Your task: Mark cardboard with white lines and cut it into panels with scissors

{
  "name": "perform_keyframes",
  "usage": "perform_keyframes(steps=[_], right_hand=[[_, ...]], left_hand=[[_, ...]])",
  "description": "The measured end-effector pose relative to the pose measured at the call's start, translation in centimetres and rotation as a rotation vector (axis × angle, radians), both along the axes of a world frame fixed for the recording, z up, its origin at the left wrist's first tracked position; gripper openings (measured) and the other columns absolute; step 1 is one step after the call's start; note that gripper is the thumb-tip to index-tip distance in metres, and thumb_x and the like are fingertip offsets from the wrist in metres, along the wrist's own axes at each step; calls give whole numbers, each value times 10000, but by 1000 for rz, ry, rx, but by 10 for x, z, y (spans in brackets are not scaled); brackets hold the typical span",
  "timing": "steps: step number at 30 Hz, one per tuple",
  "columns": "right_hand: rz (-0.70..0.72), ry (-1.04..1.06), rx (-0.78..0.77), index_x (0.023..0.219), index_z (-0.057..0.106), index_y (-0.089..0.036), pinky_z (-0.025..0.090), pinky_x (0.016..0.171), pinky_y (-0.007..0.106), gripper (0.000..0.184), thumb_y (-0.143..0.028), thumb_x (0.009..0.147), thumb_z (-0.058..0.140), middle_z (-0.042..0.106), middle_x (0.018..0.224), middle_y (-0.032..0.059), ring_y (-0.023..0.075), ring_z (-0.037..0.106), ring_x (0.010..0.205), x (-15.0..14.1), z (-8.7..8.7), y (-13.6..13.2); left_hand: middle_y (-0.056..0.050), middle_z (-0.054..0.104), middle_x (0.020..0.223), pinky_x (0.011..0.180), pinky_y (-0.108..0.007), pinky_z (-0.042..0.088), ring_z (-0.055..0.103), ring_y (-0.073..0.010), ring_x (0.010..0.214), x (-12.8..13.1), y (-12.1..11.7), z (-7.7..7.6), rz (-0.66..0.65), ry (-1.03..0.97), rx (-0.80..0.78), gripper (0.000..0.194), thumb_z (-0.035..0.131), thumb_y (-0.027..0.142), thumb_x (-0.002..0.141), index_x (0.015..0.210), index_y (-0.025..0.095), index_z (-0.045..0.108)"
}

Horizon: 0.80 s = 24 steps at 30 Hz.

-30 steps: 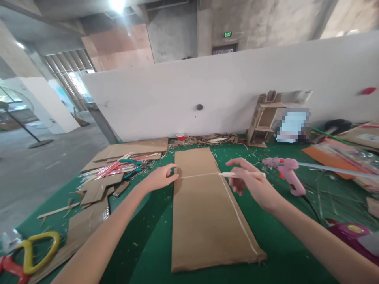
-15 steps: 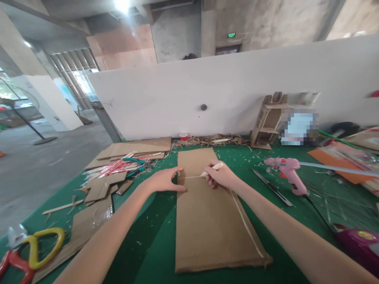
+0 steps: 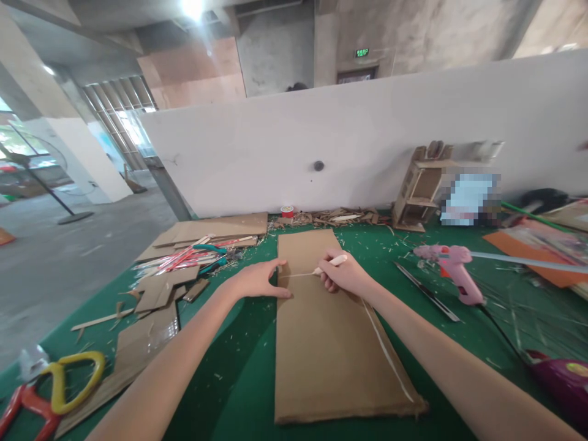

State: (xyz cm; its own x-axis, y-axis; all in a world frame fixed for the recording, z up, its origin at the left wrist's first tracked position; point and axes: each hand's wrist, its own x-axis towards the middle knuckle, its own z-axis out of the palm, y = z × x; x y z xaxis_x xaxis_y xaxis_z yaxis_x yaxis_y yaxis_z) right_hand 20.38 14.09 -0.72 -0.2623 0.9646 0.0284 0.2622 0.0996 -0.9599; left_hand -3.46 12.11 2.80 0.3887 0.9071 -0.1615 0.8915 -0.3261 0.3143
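Observation:
A long brown cardboard piece (image 3: 337, 349) lies lengthwise before me, with a white line across its upper part and another along its right side. My right hand (image 3: 343, 273) is closed round a slim white pen (image 3: 339, 261), whose tip rests at the right end of the cross line. At the cardboard's left edge is my left hand (image 3: 261, 280), thumb and fingers spread apart, their tips touching the sheet on either side of that line.
To the right lie a pink glue gun (image 3: 454, 263) and a utility knife (image 3: 426, 291). Red-and-yellow-handled scissors (image 3: 57, 386) and cardboard scraps (image 3: 156, 291) occupy the left. A small cardboard shelf (image 3: 418, 193) stands at the back against a white partition (image 3: 257, 153).
The whole scene has shifted slightly to the right in view. Both hands keep practically the same place on the cardboard, and the pen tip stays on the cross line.

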Motion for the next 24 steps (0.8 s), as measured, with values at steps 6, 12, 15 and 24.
perform_keyframes(steps=[6,12,15,24], right_hand=[[13,-3,13,676,517,-190,458,323,172,123,-253,772,562,606,508,-20,97,561,374,0,-1,0],[14,4,8,670,519,-191,461,328,169,120,-251,763,565,613,515,-22,97,567,381,0,1,-2],[20,11,-17,658,506,-188,450,318,167,123,-233,751,572,608,490,-22,97,557,362,0,3,-3],[17,59,-47,650,506,-188,438,310,162,125,-227,727,596,618,481,-19,97,553,353,0,5,-3]], left_hand=[[-92,568,1223,726,-286,415,572,-297,1044,0,0,-1,10,5,-9,970,573,746,582,1397,275,340],[-94,563,1218,736,-288,417,566,-303,1055,0,1,-1,9,-8,-12,979,570,762,573,1393,277,344],[-89,564,1218,728,-287,417,571,-298,1045,0,0,-1,5,-5,-2,968,578,750,580,1392,277,345],[-93,566,1218,740,-291,419,568,-300,1052,0,0,-1,3,-9,-5,973,575,752,576,1393,274,346]])
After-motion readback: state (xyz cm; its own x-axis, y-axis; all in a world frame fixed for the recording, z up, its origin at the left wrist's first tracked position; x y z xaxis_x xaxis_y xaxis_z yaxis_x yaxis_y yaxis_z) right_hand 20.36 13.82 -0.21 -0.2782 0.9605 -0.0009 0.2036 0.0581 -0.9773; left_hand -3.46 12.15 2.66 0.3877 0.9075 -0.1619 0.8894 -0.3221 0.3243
